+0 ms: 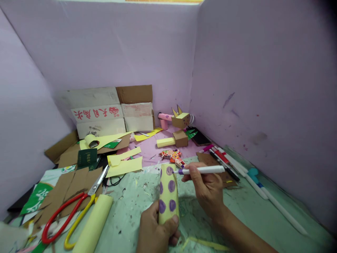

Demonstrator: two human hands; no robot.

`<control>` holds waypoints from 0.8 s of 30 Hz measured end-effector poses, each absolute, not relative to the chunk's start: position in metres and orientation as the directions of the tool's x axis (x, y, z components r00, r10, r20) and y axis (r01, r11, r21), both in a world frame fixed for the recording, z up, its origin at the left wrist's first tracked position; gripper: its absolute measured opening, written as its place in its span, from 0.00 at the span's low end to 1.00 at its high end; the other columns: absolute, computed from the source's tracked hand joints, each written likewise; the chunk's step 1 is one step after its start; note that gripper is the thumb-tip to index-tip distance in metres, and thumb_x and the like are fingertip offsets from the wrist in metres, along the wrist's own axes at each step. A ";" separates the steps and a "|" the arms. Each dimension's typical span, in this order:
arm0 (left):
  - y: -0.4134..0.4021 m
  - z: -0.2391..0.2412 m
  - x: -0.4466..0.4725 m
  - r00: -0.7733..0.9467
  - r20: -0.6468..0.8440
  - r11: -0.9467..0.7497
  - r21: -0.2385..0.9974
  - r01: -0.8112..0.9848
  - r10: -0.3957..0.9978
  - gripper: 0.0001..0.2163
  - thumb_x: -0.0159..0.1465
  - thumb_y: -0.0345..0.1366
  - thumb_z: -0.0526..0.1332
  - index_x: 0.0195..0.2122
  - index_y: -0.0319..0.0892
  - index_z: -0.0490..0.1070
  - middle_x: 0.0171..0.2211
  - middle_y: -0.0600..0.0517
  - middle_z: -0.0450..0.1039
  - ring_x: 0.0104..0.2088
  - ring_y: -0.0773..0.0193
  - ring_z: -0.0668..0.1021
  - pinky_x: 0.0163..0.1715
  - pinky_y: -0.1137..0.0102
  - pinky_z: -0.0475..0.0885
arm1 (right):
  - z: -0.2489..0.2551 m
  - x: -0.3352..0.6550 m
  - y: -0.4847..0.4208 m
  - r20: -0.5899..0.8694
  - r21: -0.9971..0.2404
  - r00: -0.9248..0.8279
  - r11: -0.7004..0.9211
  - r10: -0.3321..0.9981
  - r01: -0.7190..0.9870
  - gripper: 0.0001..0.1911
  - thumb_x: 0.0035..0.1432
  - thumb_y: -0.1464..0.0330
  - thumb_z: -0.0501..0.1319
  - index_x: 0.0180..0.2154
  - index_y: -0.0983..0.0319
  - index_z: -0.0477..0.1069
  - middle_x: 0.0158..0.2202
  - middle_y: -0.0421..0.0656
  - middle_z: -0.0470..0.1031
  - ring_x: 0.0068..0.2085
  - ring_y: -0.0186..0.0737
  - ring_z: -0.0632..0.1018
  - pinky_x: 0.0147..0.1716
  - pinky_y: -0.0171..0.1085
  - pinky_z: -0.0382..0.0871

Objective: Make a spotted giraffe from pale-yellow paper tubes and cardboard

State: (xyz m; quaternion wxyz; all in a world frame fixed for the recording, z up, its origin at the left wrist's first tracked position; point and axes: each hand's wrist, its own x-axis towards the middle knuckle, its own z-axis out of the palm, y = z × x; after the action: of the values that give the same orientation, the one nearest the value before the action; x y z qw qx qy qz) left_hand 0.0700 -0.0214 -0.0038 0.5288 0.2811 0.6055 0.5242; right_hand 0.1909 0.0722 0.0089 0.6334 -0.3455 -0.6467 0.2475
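Note:
My left hand [159,226] is wrapped round the lower end of a yellow paper tube [165,191] with purple dots on it. The tube points away from me, above the green mat. In my right hand [207,186] is a purple marker [202,170], gripped between thumb and fingers with its tip at the top dot near the tube's far end. To the left lies a plain yellow paper tube [93,225] beside scissors [79,207] with red and yellow handles.
Several markers [223,158] lie at the right by the wall. Cardboard scraps [68,186] and yellow paper strips [125,167] cover the left. Farther back are a small cardboard animal head [181,120], a brown box on a yellow tube [180,138], a phone [198,137] and an upright carton [113,112].

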 end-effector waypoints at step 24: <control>-0.021 -0.004 0.070 -0.263 -0.359 0.307 0.926 -0.220 0.895 0.13 0.44 0.37 0.70 0.26 0.37 0.69 0.16 0.56 0.67 0.16 0.69 0.71 0.15 0.76 0.66 | 0.009 0.190 0.073 0.625 -0.780 0.059 0.621 0.778 0.083 0.14 0.65 0.64 0.55 0.29 0.61 0.72 0.21 0.39 0.73 0.23 0.36 0.76 0.25 0.35 0.71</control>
State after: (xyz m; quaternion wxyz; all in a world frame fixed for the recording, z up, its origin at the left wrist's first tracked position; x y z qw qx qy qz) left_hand 0.0696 -0.0210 -0.0035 0.5385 0.2800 0.6029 0.5179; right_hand 0.1904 0.0728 0.0094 0.6428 -0.3414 -0.6302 0.2705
